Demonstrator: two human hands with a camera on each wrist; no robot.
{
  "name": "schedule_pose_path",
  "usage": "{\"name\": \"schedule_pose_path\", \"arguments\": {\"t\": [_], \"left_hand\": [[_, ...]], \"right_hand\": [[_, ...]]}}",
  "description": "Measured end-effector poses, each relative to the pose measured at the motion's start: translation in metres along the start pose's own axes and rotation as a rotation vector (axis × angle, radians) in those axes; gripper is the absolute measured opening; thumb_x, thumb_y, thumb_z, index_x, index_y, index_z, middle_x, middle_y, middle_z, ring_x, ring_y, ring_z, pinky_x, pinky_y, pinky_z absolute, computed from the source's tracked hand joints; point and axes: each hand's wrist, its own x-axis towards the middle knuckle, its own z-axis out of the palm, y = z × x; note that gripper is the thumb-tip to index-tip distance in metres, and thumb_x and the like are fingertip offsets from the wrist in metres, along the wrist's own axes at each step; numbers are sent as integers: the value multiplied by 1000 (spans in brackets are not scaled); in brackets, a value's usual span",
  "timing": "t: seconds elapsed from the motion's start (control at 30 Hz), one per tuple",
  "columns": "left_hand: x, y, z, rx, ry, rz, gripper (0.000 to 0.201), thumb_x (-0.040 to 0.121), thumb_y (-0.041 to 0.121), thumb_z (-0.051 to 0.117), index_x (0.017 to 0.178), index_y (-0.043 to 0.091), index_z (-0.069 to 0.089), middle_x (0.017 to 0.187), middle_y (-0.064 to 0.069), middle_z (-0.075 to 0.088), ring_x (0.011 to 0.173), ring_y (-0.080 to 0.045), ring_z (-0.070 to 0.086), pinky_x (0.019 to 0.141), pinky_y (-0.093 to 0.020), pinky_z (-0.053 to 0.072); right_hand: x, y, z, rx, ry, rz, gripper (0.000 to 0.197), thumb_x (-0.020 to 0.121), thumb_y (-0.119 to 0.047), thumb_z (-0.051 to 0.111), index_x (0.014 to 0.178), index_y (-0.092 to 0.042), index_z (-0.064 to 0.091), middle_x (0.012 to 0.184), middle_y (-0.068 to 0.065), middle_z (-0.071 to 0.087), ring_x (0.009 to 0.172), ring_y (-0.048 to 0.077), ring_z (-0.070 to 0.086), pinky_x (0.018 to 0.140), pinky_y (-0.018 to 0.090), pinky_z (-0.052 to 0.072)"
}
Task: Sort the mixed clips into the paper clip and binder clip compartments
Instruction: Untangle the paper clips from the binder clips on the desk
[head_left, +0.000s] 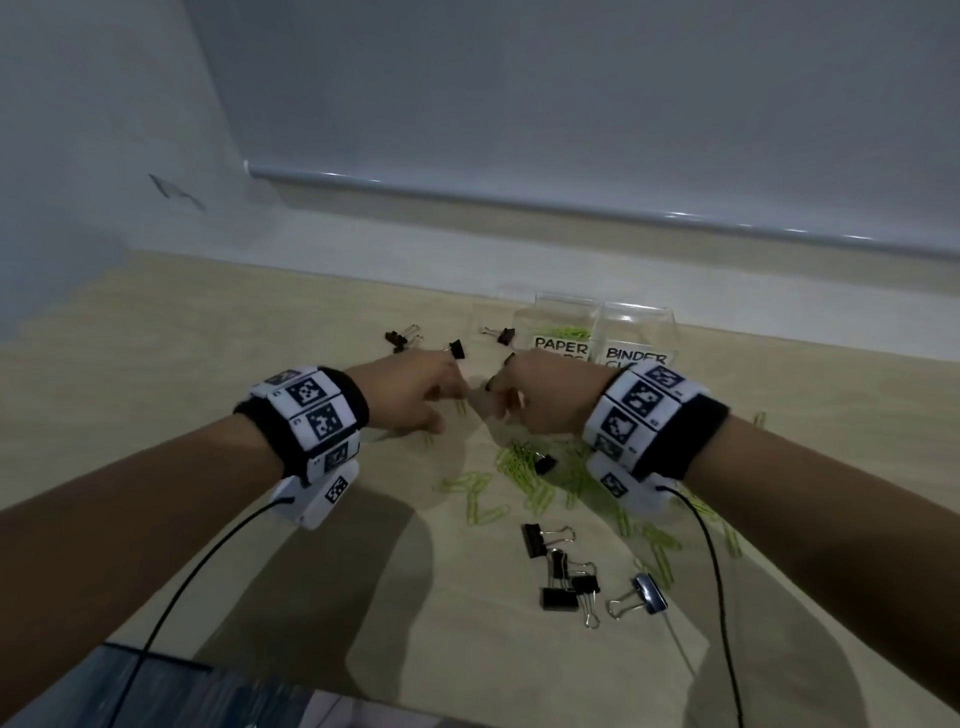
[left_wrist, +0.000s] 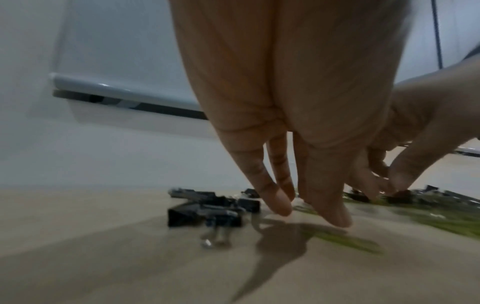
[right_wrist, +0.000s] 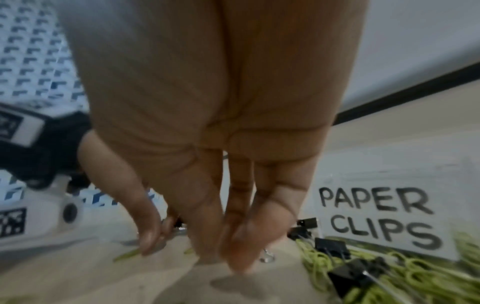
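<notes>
Green paper clips (head_left: 519, 462) and black binder clips (head_left: 566, 582) lie mixed on the beige table (head_left: 260, 519). Two clear boxes stand at the back right, labelled PAPER CLIPS (head_left: 561, 345) and BINDER CLIPS (head_left: 636, 358); the paper clip box holds green clips. My left hand (head_left: 421, 397) points its straight fingers (left_wrist: 283, 207) down to the tabletop beside a clump of binder clips (left_wrist: 205, 211). Facing it, my right hand (head_left: 537, 402) brings thumb and forefinger together on what looks like a small black binder clip (left_wrist: 400, 193); its other fingers (right_wrist: 241, 253) touch the table.
More binder clips (head_left: 400, 338) lie at the back, left of the boxes. In the right wrist view, paper clips (right_wrist: 324, 261) and binder clips (right_wrist: 332, 246) are heaped before the PAPER CLIPS label (right_wrist: 376, 216). A wall with a ledge (head_left: 571, 208) runs behind the table. Cables (head_left: 717, 571) trail from both wrists.
</notes>
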Motion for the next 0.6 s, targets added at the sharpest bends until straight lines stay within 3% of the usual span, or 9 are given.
{"name": "schedule_pose_path", "arguments": {"t": [0.07, 0.13, 0.2, 0.27, 0.4, 0.5, 0.6], "left_hand": [[-4, 11, 7, -22, -21, 6, 41, 83, 23, 72, 122, 16, 62, 115, 2, 53, 98, -14, 55, 84, -25, 47], [-9, 23, 14, -104, 2, 14, 34, 82, 23, 73, 115, 18, 65, 107, 4, 55, 91, -10, 58, 79, -23, 49], [-15, 38, 20, -153, 13, 39, 27, 83, 27, 72, 108, 20, 67, 101, 7, 58, 85, -9, 60, 77, -25, 52], [-17, 53, 23, -182, 5, 46, 25, 85, 31, 69, 106, 19, 68, 99, 4, 62, 84, -11, 61, 78, -31, 54], [-24, 71, 18, -63, -10, -18, 53, 76, 47, 73, 117, 18, 56, 104, 6, 50, 90, -13, 53, 76, -29, 46], [-36, 64, 16, -15, -47, -150, 80, 65, 51, 81, 127, 18, 43, 116, -1, 43, 99, -18, 50, 83, -31, 46], [-43, 57, 19, -25, -115, -253, 82, 64, 47, 82, 128, 15, 41, 112, -2, 43, 98, -19, 50, 84, -33, 47]], "right_hand": [[-15, 7, 3, 28, -62, 53, 23, 79, -2, 61, 96, -17, 67, 91, -4, 63, 88, 18, 61, 79, 32, 55], [-29, 13, 9, 63, -70, 86, 16, 78, -17, 72, 93, -18, 66, 89, -5, 62, 86, 18, 60, 76, 31, 54], [-38, 17, 17, 96, -40, 75, 21, 76, -29, 76, 91, -16, 67, 88, -4, 63, 82, 15, 59, 70, 26, 50], [-42, 18, 25, 103, 15, 49, 20, 75, -27, 76, 86, -14, 66, 83, -2, 62, 75, 14, 56, 60, 21, 42], [-45, 18, 27, 76, 32, 38, 8, 75, -13, 71, 82, -13, 66, 80, -1, 63, 74, 16, 57, 58, 21, 43], [-47, 20, 20, -16, 39, 32, 16, 76, -2, 61, 87, -13, 65, 89, 1, 61, 83, 19, 58, 66, 26, 47], [-41, 20, 10, -111, 145, 2, 18, 78, 1, 56, 89, -13, 61, 93, 0, 53, 85, 19, 53, 66, 26, 40]]}}
